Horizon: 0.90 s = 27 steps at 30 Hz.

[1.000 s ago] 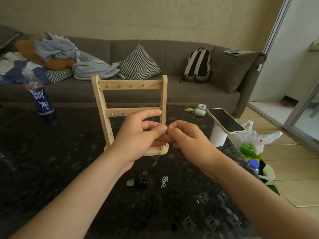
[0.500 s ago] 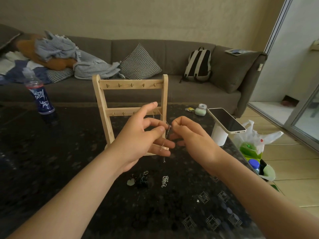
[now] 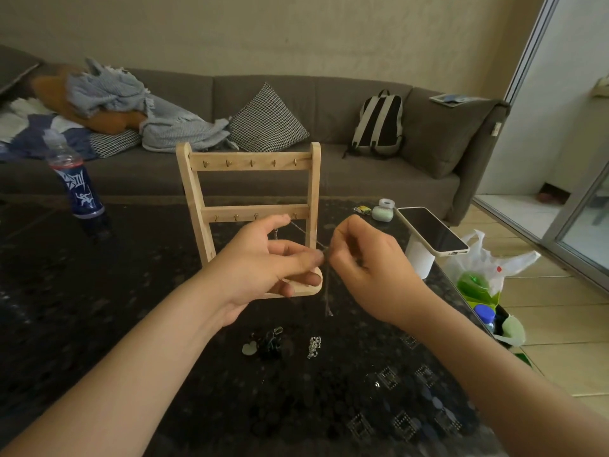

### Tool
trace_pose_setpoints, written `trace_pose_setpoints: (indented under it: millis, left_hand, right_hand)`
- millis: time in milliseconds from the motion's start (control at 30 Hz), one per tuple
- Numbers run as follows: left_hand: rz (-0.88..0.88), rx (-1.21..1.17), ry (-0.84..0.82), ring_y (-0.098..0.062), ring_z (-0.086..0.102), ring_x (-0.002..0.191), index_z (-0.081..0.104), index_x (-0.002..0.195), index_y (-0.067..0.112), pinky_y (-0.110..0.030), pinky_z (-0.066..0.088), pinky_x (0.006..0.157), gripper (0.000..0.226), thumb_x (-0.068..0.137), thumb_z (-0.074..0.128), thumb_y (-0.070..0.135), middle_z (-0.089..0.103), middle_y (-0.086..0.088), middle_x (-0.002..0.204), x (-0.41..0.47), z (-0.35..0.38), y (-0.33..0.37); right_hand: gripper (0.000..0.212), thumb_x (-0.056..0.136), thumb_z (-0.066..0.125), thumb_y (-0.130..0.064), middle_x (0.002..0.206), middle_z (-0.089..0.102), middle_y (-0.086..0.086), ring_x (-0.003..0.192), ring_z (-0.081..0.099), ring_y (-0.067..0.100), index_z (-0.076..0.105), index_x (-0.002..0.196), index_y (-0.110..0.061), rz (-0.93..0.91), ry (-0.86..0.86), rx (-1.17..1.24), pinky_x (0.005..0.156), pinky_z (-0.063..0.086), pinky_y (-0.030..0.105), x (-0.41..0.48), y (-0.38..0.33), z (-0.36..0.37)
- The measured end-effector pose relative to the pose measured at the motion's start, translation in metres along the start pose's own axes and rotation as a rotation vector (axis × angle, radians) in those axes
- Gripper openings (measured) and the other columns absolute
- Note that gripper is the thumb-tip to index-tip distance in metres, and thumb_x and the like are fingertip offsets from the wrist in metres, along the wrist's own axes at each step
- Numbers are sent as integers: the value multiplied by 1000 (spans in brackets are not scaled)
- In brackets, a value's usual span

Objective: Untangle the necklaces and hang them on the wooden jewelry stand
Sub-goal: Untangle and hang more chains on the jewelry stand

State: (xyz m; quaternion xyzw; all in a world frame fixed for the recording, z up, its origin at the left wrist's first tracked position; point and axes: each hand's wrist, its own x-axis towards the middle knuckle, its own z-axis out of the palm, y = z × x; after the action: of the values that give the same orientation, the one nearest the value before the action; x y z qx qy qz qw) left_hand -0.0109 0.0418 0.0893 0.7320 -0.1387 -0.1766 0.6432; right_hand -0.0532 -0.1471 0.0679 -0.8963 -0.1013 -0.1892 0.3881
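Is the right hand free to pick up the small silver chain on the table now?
Probably not yet: the right hand pinches a necklace held with the left hand. The silver chain itself lies uncovered.

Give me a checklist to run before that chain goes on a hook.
1. Grip on the chain: ok, the left hand and the right hand both hold it.
2. Tail clear of the dark tangle and the silver pile: ok, it hangs apart.
3. Top hooks free: ok, all bare.
4. Stand upright: ok.
5. Knots gone: cannot tell, too blurred.
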Motion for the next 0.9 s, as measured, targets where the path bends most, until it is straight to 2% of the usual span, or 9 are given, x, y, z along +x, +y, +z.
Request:
trace_pose_setpoints:
  millis: [100,233,333,433,533,600,700,767,900]
  left_hand:
    - [-54,-78,31,-12,68,64,36,162,21,-26,45,56,71,100,72,27,82,-6,103,2,0,-1]
    - [-63,-36,23,-19,58,62,43,157,24,-24,40,54,76,92,80,18,75,-2,98,4,1,-2]
    - [-23,93,37,-15,57,67,38,160,31,-27,42,58,80,92,80,18,75,-2,111,5,3,-4]
    - [27,181,97,-8,56,65,37,161,32,-30,50,59,78,95,77,19,75,-1,105,6,4,-6]
    - [98,383,198,-10,64,84,35,162,33,-42,58,89,78,96,78,31,74,6,101,6,9,-11]
    - [138,493,251,-6,66,94,39,161,31,-31,49,92,74,97,76,39,74,10,99,5,14,-12]
    - [174,565,267,-1,66,90,68,137,28,-22,53,84,38,100,72,38,74,13,97,5,17,-13]
    - [180,545,261,-7,70,85,79,114,29,-29,63,79,17,102,70,36,75,12,94,8,16,-17]
    - [121,545,238,-13,67,70,81,90,24,-25,53,71,34,107,58,41,73,8,79,8,15,-17]
  right_hand:
    - [7,101,58,-20,87,71,-1,81,69,15,59,94,-18,-21,71,27,72,58,34,1,2,0]
    - [14,97,58,-30,89,76,8,89,74,31,63,92,-17,108,73,242,83,61,56,2,0,4]
    - [12,103,56,-13,88,78,8,90,77,24,63,94,-9,225,46,410,92,64,48,4,-1,8]
    - [18,108,52,-14,87,78,12,85,77,17,63,94,-8,285,41,478,88,63,36,5,-3,9]
    - [22,110,50,-19,81,75,2,85,75,14,65,94,-12,304,17,436,88,64,33,5,-3,12]
    - [22,109,52,-21,86,75,-1,90,74,16,68,96,-14,307,23,388,89,61,31,4,-3,14]
    - [22,107,54,-22,96,77,5,98,73,21,71,99,-12,330,42,392,93,61,35,6,-2,15]
    - [24,106,55,-22,96,78,7,101,74,23,72,96,-9,352,65,438,101,60,43,8,-1,15]
    - [31,103,56,-16,91,78,7,104,74,29,75,77,-18,379,81,537,106,56,52,10,2,15]
